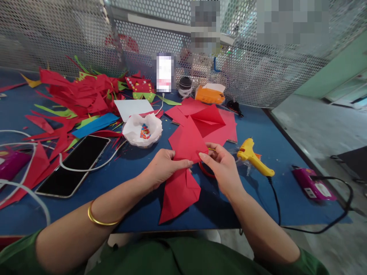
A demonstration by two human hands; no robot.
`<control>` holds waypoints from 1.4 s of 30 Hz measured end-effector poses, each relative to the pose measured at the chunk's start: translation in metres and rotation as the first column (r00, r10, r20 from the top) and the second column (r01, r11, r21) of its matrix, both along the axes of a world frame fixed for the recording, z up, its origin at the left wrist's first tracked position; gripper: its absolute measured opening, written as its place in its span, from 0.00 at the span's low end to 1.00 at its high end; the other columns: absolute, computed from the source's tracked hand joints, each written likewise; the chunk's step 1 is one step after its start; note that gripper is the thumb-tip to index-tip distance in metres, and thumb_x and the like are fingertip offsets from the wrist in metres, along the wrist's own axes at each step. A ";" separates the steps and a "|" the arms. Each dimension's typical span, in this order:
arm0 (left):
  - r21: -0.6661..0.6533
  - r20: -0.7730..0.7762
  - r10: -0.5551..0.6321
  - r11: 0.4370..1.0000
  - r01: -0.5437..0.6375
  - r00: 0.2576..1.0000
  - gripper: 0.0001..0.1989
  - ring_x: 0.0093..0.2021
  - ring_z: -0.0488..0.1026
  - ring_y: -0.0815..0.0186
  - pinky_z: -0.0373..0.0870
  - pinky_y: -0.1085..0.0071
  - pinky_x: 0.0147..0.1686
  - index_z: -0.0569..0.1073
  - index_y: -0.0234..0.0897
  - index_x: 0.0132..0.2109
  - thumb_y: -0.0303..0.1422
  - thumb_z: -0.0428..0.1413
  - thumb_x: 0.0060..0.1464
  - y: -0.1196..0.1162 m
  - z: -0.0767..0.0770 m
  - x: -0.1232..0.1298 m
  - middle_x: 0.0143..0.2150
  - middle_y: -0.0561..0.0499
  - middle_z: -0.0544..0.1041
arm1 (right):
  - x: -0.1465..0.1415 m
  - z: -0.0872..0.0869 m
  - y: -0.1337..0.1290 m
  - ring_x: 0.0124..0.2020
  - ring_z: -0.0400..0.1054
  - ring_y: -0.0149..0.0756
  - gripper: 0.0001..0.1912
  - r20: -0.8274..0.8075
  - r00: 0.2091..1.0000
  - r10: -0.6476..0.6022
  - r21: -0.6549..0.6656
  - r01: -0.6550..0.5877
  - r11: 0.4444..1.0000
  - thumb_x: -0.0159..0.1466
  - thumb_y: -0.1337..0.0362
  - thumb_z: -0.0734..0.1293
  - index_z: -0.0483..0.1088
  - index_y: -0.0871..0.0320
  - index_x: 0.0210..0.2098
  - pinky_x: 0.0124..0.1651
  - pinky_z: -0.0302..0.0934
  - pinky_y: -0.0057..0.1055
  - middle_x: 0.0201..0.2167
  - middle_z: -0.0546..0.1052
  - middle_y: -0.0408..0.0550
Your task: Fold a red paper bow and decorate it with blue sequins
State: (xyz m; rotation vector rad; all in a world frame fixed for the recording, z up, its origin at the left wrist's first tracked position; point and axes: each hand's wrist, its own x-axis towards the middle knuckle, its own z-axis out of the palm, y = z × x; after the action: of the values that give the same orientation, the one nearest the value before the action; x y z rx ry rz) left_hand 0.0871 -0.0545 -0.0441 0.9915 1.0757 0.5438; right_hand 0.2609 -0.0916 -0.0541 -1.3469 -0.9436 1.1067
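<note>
A folded red paper piece (187,143) is held between both hands over the near middle of the blue table. My left hand (164,166) pinches its left side, with the thumb on top. At the right edge, my right hand (220,164) grips the paper between thumb and fingers. Below my left hand, a red pointed flap (180,194) hangs toward the table's front edge. Behind the held piece lie more red papers (222,128), one partly folded open. Part of a red ring-shaped handle (207,170) shows under the paper, beside my right hand.
A yellow glue gun (255,156) and a purple box with a black cable (314,185) are on the right. To the left are a paper-lined bowl (142,130), a phone (76,166), white cables and red scraps (86,93). A perforated metal panel (160,23) stands behind.
</note>
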 end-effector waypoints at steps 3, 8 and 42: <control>0.019 -0.002 -0.030 0.999 0.030 1.000 0.10 0.25 0.76 0.67 0.72 0.73 0.28 0.81 0.33 0.29 0.37 0.68 0.44 -0.002 -0.001 0.001 0.28 0.46 0.83 | -0.003 -0.001 0.000 0.39 0.75 0.38 0.24 -0.088 0.994 0.068 -0.007 -0.069 0.998 0.49 0.57 0.78 0.72 0.53 0.44 0.46 0.70 0.37 0.39 0.81 0.44; 0.109 -0.019 -0.099 0.989 0.101 0.995 0.11 0.23 0.74 0.68 0.69 0.75 0.25 0.80 0.34 0.25 0.38 0.66 0.45 -0.005 -0.004 0.002 0.26 0.48 0.81 | -0.004 -0.006 -0.001 0.37 0.76 0.39 0.18 -0.002 0.999 0.043 0.002 -0.043 0.999 0.51 0.58 0.77 0.74 0.53 0.41 0.45 0.71 0.40 0.38 0.82 0.45; 0.138 -0.055 -0.018 0.990 0.026 0.998 0.12 0.24 0.74 0.67 0.70 0.73 0.27 0.80 0.33 0.28 0.39 0.66 0.45 -0.004 -0.004 0.002 0.28 0.47 0.82 | -0.003 -0.006 0.001 0.38 0.76 0.38 0.18 -0.030 0.999 0.038 0.014 -0.037 0.999 0.50 0.59 0.77 0.75 0.53 0.40 0.47 0.70 0.39 0.37 0.82 0.43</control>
State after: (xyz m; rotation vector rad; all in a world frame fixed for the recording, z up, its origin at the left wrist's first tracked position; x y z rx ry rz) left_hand 0.0888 -0.0588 -0.0480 1.1438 1.0845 0.5826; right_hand 0.2578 -0.0907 -0.0598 -1.3026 -0.9559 1.1447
